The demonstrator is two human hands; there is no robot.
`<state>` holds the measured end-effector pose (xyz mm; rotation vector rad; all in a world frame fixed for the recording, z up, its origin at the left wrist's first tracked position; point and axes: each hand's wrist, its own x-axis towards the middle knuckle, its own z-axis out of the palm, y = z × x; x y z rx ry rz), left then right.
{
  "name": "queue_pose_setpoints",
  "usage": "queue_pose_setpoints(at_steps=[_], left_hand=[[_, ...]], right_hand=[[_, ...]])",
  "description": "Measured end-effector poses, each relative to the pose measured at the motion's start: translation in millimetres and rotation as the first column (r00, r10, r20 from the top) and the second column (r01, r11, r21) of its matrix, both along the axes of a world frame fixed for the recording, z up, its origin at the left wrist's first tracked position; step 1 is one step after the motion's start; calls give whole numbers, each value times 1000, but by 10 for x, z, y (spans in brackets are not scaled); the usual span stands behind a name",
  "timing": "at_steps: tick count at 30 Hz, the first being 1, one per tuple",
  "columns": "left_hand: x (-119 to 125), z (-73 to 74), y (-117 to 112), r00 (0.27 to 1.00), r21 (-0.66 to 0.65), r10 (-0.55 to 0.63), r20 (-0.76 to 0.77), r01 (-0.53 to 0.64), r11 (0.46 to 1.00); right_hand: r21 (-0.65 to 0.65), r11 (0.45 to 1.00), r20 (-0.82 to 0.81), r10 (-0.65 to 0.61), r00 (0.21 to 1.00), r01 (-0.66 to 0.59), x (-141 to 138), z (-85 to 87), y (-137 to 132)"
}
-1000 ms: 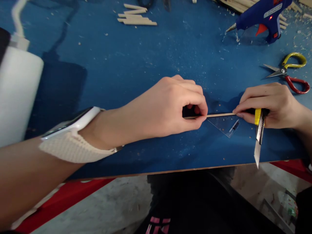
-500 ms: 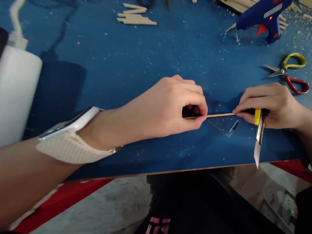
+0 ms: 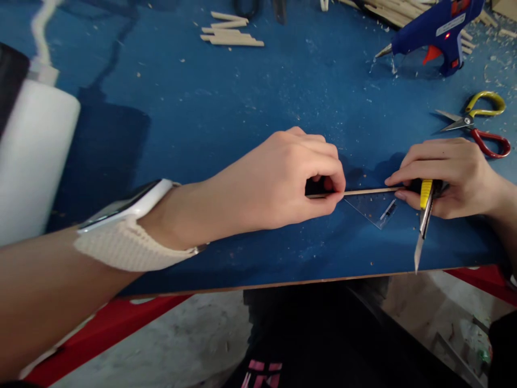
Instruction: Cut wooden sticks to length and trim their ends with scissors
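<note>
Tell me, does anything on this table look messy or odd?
Two things: the utility knife in the right hand has its bare blade pointing toward the table's near edge, which looks risky. Also, whitish strands, probably glue, show beneath the front of the blue glue gun, with pale scraps scattered to its right.

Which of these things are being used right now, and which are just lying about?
Apparently in use:
thin stick, pinched by the left hand
utility knife, held in the right hand
clear triangle, by the stick

Apparently just lying about:
glue gun
open scissors
short sticks
</note>
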<state>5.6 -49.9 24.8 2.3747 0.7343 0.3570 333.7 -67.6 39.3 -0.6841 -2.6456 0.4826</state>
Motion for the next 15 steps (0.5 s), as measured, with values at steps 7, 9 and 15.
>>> queue_pose_setpoints(at_steps=[7, 9, 15], left_hand=[[16, -109, 43, 1000, 22, 2, 12, -2, 1000], [26, -103, 47, 1000, 17, -1, 8, 1, 1000], [54, -62, 48, 999, 17, -13, 30, 13, 1000]], right_hand=[[-31, 995, -50, 91, 995, -93, 56, 82, 2], [38, 997, -55, 74, 996, -72, 56, 58, 24], [204, 977, -44, -53, 998, 61, -33, -15, 105]])
